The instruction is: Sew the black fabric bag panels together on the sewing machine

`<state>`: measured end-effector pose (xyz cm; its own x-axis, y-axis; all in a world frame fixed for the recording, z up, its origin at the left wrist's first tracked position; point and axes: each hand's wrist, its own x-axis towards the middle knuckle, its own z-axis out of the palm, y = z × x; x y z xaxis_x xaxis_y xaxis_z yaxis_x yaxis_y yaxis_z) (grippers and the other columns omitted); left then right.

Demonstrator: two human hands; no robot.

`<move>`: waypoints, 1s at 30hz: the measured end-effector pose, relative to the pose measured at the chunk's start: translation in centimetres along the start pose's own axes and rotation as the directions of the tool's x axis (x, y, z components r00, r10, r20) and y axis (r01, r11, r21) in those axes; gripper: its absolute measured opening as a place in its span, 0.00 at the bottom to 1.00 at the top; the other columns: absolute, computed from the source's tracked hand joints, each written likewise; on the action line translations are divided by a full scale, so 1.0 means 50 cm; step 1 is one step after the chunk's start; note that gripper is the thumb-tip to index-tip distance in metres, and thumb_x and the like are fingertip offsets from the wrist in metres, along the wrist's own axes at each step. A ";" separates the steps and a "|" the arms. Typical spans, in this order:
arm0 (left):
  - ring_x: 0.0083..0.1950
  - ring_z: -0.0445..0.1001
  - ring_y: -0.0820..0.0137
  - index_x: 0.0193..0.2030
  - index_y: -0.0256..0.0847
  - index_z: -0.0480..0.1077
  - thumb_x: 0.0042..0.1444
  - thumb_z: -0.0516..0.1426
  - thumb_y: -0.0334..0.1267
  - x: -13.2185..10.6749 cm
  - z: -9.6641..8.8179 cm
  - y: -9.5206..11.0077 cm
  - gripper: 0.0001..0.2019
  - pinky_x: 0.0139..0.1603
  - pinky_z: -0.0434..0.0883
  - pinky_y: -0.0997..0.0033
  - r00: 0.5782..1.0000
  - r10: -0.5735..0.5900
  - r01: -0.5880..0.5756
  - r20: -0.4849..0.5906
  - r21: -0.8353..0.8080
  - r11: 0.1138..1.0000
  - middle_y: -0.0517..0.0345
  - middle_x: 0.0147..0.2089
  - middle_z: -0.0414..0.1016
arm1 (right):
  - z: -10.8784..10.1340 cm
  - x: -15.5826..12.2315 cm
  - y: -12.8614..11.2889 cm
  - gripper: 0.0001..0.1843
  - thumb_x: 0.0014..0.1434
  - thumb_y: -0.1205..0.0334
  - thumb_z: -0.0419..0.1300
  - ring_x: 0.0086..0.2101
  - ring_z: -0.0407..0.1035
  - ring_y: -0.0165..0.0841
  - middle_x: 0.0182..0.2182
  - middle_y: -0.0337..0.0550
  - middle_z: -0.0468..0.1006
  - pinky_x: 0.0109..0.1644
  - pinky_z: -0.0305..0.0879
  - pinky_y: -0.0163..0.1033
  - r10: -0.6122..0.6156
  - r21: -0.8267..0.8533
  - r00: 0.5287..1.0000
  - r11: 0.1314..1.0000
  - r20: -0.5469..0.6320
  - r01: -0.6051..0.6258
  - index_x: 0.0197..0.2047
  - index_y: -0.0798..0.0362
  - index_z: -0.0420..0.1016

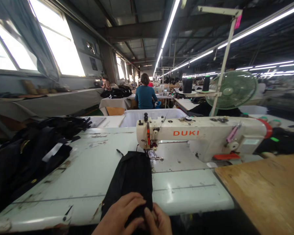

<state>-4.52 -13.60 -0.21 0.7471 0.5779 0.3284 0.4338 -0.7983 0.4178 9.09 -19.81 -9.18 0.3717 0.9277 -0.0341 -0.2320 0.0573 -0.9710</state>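
A black fabric piece [134, 173] runs from the needle area of the white sewing machine [166, 132] down to the table's front edge. My left hand [124, 212] lies over its near end, fingers curled on the cloth with the thumb below. Close beside it, my right hand [158, 220] pinches the near right edge of the same fabric between thumb and fingers. The far end of the cloth sits by the presser foot [147, 152]; whether the foot is down on it I cannot tell.
Dark fabric pieces [26, 160] are heaped on the left of the table [88, 169]. A wooden board [267, 189] lies at the right. Behind the machine stand a white bin [154, 114], thread cones [187, 85] and a green fan [231, 89]. A person [146, 93] sits farther ahead, back turned.
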 end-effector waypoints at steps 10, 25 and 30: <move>0.45 0.76 0.70 0.45 0.46 0.75 0.62 0.54 0.29 0.012 -0.010 0.014 0.11 0.48 0.72 0.76 0.994 -0.110 0.111 0.013 -0.203 0.973 0.58 0.43 0.76 | -0.002 -0.017 -0.083 0.22 0.53 0.46 0.67 0.33 0.74 0.36 0.29 0.42 0.79 0.39 0.70 0.36 0.118 0.129 0.987 0.983 0.112 -0.132 0.42 0.56 0.76; 0.48 0.76 0.69 0.53 0.46 0.72 0.64 0.55 0.33 0.011 -0.007 0.014 0.13 0.52 0.74 0.74 0.999 0.009 -0.009 -0.031 -0.013 1.000 0.56 0.48 0.76 | -0.011 -0.020 -0.076 0.21 0.58 0.46 0.64 0.33 0.76 0.36 0.32 0.45 0.81 0.43 0.72 0.39 0.097 0.144 0.986 0.983 0.138 -0.117 0.45 0.55 0.76; 0.45 0.78 0.68 0.53 0.44 0.73 0.65 0.54 0.38 0.016 -0.006 0.015 0.12 0.48 0.76 0.75 0.995 0.063 -0.060 -0.071 0.040 0.997 0.54 0.46 0.78 | -0.011 -0.022 -0.078 0.22 0.57 0.44 0.64 0.34 0.76 0.37 0.34 0.46 0.81 0.42 0.73 0.40 0.084 0.149 0.989 0.984 0.126 -0.102 0.44 0.55 0.78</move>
<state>-3.77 -13.69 0.62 0.7350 0.5372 0.4137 0.4077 -0.8377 0.3633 10.09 -21.24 -5.47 0.2350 0.9683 -0.0852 -0.4000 0.0165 -0.9164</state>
